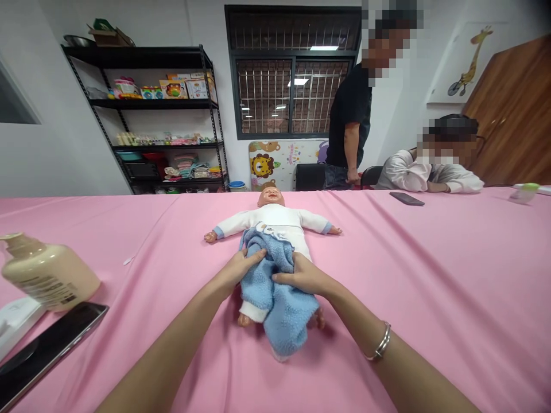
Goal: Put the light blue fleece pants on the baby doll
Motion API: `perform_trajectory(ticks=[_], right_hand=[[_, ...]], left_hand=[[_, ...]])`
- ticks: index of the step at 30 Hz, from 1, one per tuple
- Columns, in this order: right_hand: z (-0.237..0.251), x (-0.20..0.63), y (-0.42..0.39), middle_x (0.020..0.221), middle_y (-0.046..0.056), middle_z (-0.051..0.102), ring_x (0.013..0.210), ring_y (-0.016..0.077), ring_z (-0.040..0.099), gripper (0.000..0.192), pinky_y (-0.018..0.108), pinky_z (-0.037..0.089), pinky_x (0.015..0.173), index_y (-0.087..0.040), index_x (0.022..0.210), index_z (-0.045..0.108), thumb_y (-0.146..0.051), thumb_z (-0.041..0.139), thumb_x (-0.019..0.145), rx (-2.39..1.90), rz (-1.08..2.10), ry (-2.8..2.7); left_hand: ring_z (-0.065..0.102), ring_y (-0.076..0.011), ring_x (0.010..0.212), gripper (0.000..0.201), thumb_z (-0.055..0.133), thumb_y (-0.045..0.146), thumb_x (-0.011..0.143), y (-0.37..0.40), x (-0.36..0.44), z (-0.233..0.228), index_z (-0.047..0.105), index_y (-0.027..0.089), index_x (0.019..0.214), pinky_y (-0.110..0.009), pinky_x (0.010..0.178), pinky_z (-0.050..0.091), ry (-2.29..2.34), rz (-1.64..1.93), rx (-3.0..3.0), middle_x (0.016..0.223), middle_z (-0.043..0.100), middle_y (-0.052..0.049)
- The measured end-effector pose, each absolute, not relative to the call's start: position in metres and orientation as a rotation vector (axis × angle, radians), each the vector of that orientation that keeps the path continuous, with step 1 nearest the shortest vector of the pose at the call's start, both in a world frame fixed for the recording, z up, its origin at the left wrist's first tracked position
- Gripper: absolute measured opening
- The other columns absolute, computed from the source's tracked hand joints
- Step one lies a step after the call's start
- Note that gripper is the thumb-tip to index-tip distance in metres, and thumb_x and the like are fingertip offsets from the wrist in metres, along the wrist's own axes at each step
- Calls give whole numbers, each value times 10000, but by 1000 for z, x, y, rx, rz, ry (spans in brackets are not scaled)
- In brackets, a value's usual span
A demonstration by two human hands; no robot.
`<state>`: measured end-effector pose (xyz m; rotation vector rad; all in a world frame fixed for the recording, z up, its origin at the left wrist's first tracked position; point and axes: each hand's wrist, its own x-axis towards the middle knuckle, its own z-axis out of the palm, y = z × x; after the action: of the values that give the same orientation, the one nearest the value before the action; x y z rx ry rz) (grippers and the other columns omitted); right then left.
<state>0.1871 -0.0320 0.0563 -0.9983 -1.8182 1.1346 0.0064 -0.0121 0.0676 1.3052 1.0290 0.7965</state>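
At nine o'clock a beige plastic pump bottle [47,275] stands beside a black flat phone [47,347], well clear of the work. The left hand [239,268] pinches the fluffy blue fleece garment [279,298] at the waist of the plastic baby doll in white clothes [275,223], lying face-up at twelve o'clock on the pink tablecloth [430,275]. The right hand [303,275] grips the opposite edge, fingers curled. Uneven pulling could bunch the fleece or drag the doll sideways.
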Motion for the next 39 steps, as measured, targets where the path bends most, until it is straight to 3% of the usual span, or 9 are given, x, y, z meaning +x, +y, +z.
perform_trajectory(ticks=[5, 11, 15, 20, 24, 27, 30, 34, 39], right_hand=[[61, 200, -24, 812, 41, 657, 792, 226, 587, 232, 356, 450, 741, -141, 820, 640, -345, 601, 715, -1113, 837, -1563], [64, 228, -6, 731, 2, 644, 713, 180, 581, 336, 297, 456, 692, -163, 788, 646, -341, 752, 523, -1019, 1146, -821], [65, 229, -5, 663, -27, 583, 681, 145, 526, 263, 260, 419, 662, -177, 688, 610, -409, 691, 598, -966, 978, -816], [83, 206, -36, 575, -40, 481, 589, 110, 428, 246, 242, 369, 604, -174, 576, 543, -376, 606, 702, -914, 755, -1344], [97, 198, -55, 712, 22, 615, 735, 157, 548, 294, 283, 427, 728, -159, 660, 637, -400, 527, 786, -603, 1178, -1785], [94, 208, -45, 780, 68, 657, 823, 195, 590, 381, 330, 434, 812, -150, 677, 652, -444, 452, 814, -723, 1071, -1656], [78, 219, -29, 893, 105, 655, 858, 229, 595, 357, 354, 435, 794, -136, 912, 636, -436, 504, 771, -1274, 627, -1463], [53, 218, -19, 1032, 201, 612, 930, 348, 585, 770, 430, 431, 748, -110, 1308, 364, -543, 568, 705, -1763, 553, -1614], [40, 217, -14, 1046, 210, 610, 965, 363, 576, 898, 443, 448, 765, -100, 1288, 365, -540, 691, 576, -1624, 836, -1452]], left_hand=[[638, -194, 781, 475, 687, 424, 680, -10, 2, 67, 570, 116, 1021, -288, 716, 514, 980, 758, 987, 845, 668, -82], [556, -145, 511, 494, 644, 520, 677, -11, -8, 71, 567, 117, 952, -251, 487, 465, 1161, 560, 909, 601, 600, -18], [626, -211, 798, 576, 648, 496, 685, -7, -4, 59, 511, 151, 1127, -297, 676, 513, 1115, 700, 1251, 923, 650, -71], [432, -283, 1200, 812, 619, 560, 692, -5, 0, 58, 318, 143, 1321, -419, 965, 402, 1347, 1461, 1973, 1331, 401, -167], [368, -287, 1245, 928, 665, 646, 568, -22, 2, 76, 357, 169, 1302, -451, 1045, 304, 882, 1486, 2761, 1300, 450, -145], [431, -254, 1188, 415, 682, 512, 661, -33, 9, 84, 577, 204, 919, -408, 1012, 332, 711, 1256, 3025, 1126, 598, -58], [511, -199, 1076, 182, 642, 308, 749, -36, 15, 85, 520, 189, 688, -346, 924, 385, 648, 1213, 3075, 959, 657, -6], [545, -165, 972, 104, 537, 101, 741, -36, 17, 83, 502, 189, 697, -319, 866, 406, 543, 1133, 3146, 862, 655, 4], [555, -166, 901, 222, 422, 0, 671, -39, 14, 82, 513, 191, 738, -320, 829, 409, 498, 1065, 3214, 857, 645, -15]])
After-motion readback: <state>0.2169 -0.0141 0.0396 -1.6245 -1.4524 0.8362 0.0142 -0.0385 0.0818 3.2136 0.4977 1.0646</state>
